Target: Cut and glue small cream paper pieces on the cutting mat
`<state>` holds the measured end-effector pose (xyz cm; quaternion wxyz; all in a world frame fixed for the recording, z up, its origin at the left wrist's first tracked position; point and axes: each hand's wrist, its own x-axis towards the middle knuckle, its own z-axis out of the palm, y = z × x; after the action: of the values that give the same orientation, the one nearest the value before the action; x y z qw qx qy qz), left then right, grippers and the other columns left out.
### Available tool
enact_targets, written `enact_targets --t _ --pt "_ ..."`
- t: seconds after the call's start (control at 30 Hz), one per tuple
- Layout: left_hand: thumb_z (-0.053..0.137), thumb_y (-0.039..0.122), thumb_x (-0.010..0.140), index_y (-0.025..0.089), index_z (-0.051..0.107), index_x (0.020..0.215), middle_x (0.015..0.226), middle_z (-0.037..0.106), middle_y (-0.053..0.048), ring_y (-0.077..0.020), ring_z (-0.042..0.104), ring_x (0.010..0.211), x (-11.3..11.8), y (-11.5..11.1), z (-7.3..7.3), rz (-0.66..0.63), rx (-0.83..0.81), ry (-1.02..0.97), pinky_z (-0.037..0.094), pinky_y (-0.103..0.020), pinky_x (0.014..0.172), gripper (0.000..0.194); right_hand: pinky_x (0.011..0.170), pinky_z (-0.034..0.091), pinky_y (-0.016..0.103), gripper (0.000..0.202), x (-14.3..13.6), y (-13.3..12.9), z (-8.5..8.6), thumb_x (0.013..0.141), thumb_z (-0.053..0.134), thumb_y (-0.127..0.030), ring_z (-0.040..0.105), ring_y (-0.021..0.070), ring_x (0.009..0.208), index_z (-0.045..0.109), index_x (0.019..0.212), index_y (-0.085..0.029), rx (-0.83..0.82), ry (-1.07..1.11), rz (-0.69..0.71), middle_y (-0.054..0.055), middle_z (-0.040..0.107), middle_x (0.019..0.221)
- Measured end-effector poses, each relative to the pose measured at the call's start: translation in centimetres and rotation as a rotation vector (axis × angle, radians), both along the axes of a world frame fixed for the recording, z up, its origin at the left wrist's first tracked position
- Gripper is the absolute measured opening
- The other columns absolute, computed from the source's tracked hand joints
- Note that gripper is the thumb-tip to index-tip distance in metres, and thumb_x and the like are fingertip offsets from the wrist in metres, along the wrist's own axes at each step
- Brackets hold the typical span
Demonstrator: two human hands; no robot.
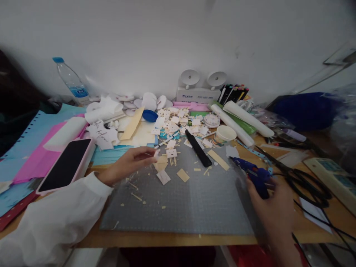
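Observation:
My left hand (139, 160) is closed in a pinch, with a small white piece (156, 153) at its fingertips, too small to name. In my right hand (274, 204) is a blue hot glue gun (251, 171), its nozzle aimed left over the grey cutting mat (194, 207). Beside the left fingertips lie a small white card figure with stick legs (171, 153), a white square (163, 177) and a tan card rectangle (183, 175). A black box cutter (198, 149) rests between the two hands, near a longer tan strip (218, 160).
Behind the mat lies a heap of small card figures (175, 120). Nearby are a paper cup (224, 134) and white rolls (233, 124). Black scissors (303, 185) and cords crowd the right; a phone (66, 163) and water bottle (71, 81) are left.

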<state>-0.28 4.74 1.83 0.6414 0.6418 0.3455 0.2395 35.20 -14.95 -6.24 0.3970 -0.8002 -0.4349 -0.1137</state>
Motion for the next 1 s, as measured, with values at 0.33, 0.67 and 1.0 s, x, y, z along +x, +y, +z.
enact_targets --t 0.33,0.67,1.0 --pt "0.07 0.03 0.085 0.012 0.066 0.094 0.093 0.071 -0.01 -0.0158 0.068 0.086 0.5 0.1 -1.0 0.042 -0.607 -0.227 0.053 -0.024 0.08 0.02 0.068 0.048 0.042 0.021 -5.9 0.3 5.4 0.073 0.069 -0.021 0.062 0.025 0.073 0.056 0.089 -0.023 0.27 -0.338 0.284 0.004 0.062 0.083" --pt "0.073 0.028 0.083 0.015 0.065 0.106 0.096 0.069 -0.006 -0.0143 0.067 0.088 3.0 -6.2 -1.3 -0.079 -0.82 -0.459 0.051 -0.024 0.079 0.028 0.093 0.047 0.048 0.057 -14.7 6.9 7.8 0.079 0.066 -0.028 0.056 0.0274 0.111 0.039 0.129 -0.022 0.021 -0.056 0.929 0.011 0.06 0.119" --pt "0.058 0.034 0.09 0.02 0.059 0.109 0.11 0.065 -0.006 -0.0186 0.061 0.103 -0.3 -5.7 -2.8 0.04 0.081 0.039 0.048 -0.033 0.092 0.024 0.09 0.047 0.046 0.041 -10.2 9.9 5.1 0.081 0.067 -0.033 0.06 0.0281 0.107 0.05 0.118 -0.022 -0.03 -0.04 0.725 0.01 0.064 0.113"
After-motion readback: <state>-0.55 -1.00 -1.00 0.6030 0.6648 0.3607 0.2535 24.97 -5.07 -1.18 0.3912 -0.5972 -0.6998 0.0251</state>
